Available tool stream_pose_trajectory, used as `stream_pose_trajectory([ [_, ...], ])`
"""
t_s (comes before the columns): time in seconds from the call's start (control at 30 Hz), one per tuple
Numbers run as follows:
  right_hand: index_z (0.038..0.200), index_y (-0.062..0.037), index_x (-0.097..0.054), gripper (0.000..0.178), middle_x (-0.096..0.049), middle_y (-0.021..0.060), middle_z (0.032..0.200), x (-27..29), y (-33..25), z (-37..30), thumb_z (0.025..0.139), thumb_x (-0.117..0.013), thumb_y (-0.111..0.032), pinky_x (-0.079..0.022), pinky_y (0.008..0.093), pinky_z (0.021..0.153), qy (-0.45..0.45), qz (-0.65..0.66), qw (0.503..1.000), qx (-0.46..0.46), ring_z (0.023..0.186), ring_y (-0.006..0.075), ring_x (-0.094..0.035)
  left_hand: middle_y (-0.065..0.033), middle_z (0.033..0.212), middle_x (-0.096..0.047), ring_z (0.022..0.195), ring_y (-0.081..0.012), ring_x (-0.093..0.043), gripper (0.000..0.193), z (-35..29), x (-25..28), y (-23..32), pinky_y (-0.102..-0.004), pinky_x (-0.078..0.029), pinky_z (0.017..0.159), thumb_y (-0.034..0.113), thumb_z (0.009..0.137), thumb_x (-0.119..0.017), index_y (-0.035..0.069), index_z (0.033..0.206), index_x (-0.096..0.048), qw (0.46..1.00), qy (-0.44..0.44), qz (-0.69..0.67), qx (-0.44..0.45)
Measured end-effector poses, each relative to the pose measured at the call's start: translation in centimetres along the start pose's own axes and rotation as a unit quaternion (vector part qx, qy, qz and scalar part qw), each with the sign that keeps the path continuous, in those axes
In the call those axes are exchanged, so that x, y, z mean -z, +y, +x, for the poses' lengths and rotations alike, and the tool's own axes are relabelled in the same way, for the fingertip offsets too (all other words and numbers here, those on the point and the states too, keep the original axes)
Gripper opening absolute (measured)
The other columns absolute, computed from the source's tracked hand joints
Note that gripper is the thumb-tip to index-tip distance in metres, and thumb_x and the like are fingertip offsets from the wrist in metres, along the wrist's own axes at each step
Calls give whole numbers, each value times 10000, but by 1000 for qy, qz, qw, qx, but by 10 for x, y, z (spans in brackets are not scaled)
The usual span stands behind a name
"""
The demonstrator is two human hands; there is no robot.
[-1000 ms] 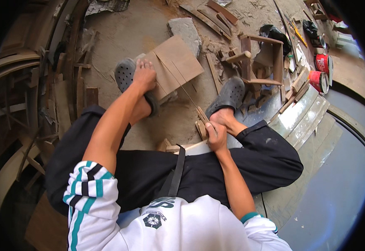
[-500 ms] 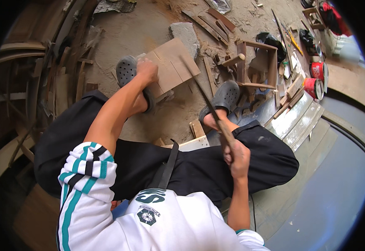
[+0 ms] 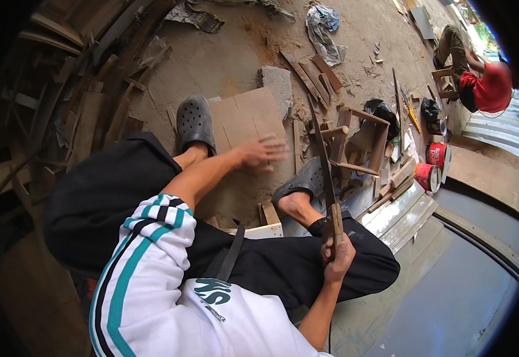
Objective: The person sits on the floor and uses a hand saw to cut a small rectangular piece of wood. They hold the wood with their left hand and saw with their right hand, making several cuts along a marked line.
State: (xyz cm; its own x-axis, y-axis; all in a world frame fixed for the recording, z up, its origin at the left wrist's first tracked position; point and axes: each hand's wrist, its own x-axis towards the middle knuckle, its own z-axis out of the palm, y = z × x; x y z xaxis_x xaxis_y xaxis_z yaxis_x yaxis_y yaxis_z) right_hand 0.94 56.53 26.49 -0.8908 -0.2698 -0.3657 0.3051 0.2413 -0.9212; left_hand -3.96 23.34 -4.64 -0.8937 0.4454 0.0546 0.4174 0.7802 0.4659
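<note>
A makeshift woodworking shop is indicated: left of a wooden frame, a saw is held and a slit board is laid; scrap wood is heaped well to the frame's left, slats are strewn beyond it on dusty floor, and tins are stood to its right.

Left grip outstretched, right grip clenched

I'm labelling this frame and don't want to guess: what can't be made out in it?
All in the head view:
- Left hand: blur hides whether it touches the board.
- Saw: its teeth are too small to make out, and the right hand covers part of its handle.
- Board: its own top face hides what supports it.
- Wood pile at the left: the picture's dark edge cuts it off.
</note>
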Motion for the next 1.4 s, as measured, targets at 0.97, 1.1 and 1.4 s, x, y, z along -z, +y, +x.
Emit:
stream_pose_trajectory([
  [0.97, 1099, 33, -635, 303, -566, 1, 708, -43, -22, 10, 993, -656, -250, -427, 240, 572, -12, -187, 980, 61, 612, 81, -517, -161, 1247, -669, 1167, -366, -614, 359, 9, -11, 39, -485, -499, 968, 371, 964, -518, 152, 1195, -682, 944, -225, -52, -233],
  [1.1, 1095, 21, -640, 295, -599, 21, 735, -95, -23, 30, 975, -688, -245, -474, 266, 649, -20, -223, 965, 135, 679, 94, -559, -197, 928, -709, 939, -373, -679, 320, -34, 41, -71, -481, -537, 823, 384, 931, -585, 89, 883, -701, 987, -152, -18, 41],
  [1.4, 1063, 4, -596, 316, -696, 192, 764, -153, -4, 71, 917, -744, -235, -521, 383, 599, -32, -236, 963, 124, 672, 308, -713, -126, 1292, -635, 1287, -280, -527, 771, -66, 160, -69, -566, -289, 1123, 559, 754, -781, 66, 1311, -576, 900, -139, 141, 390],
])
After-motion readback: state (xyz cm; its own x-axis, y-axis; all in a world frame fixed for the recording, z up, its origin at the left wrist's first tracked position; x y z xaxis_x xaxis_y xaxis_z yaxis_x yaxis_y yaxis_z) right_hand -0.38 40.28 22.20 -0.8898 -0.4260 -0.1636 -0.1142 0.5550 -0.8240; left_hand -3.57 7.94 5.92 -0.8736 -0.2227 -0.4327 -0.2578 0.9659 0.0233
